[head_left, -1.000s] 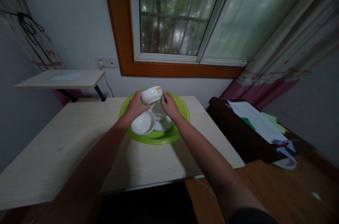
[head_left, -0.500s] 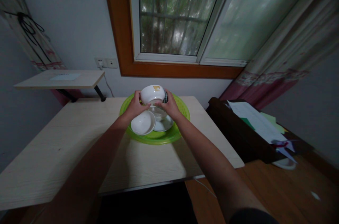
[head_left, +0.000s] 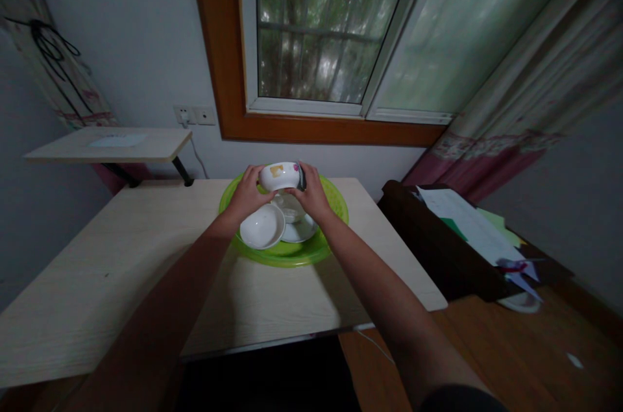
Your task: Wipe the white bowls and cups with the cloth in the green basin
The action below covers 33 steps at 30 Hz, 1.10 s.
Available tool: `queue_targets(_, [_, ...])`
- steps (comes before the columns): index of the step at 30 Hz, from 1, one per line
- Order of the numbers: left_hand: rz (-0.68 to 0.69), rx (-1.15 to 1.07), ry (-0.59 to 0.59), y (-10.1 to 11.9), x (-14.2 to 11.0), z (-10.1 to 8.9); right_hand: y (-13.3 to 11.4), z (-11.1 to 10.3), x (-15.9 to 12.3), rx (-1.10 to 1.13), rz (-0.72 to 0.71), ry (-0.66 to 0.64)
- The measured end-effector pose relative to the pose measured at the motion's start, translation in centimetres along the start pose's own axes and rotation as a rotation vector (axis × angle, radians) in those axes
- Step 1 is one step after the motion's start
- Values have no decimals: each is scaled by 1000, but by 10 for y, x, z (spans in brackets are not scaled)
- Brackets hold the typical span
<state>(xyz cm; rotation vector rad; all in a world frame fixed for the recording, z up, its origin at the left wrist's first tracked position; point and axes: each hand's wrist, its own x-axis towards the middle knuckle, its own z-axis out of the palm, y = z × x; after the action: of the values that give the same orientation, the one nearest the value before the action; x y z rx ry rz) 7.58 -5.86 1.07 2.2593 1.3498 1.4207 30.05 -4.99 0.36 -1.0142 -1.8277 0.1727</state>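
Note:
A white bowl (head_left: 278, 176) with a yellow and a purple print on its outside is held up over a green plastic basin (head_left: 294, 261). My left hand (head_left: 246, 194) grips it from the left, thumb toward me. On the right, my right hand (head_left: 314, 194) clasps the same bowl, and a dark checked piece, perhaps cloth (head_left: 302, 177), shows between hand and bowl. Below them in the basin, another white bowl (head_left: 263, 227) lies tilted with its inside facing up. Beside it are a clear glass bowl (head_left: 291, 211) and a white plate (head_left: 300, 231).
The basin stands on a light wooden table (head_left: 131, 256). At the back left rises a small shelf (head_left: 68, 146) with a sheet of paper. A dark piece of furniture (head_left: 423, 243) bearing papers (head_left: 467, 224) is to the right, and a window (head_left: 335, 23) is behind.
The held bowl has turned, so its yellow print sits further left and a purple print now shows. It is also slightly lower. Both hands keep their hold.

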Motion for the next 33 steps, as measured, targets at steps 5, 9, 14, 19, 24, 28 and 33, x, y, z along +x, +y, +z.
queue_targets(5, [-4, 98, -11, 4, 1, -1, -12, -3, -3, -89, -161, -82])
queue_targets(9, [-30, 120, -22, 6, 0, 0, -32, -6, -6, -183, -339, -145])
queue_targets(14, [-62, 157, -19, 1, -1, 4, -41, -5, -6, -229, -288, -134])
queue_targets(19, [-79, 164, -23, 1, -1, 5, -28, -2, -3, -175, -86, -44])
queue_targets(24, [-78, 168, -32, 1, -2, 4, -28, -3, -4, -168, -102, -43])
queue_targets(28, [-88, 174, -38, -2, -1, 5, -41, -5, -6, -205, -264, -133])
queue_targets(33, [-94, 172, -34, -1, -1, 5, -43, -4, -6, -229, -248, -125])
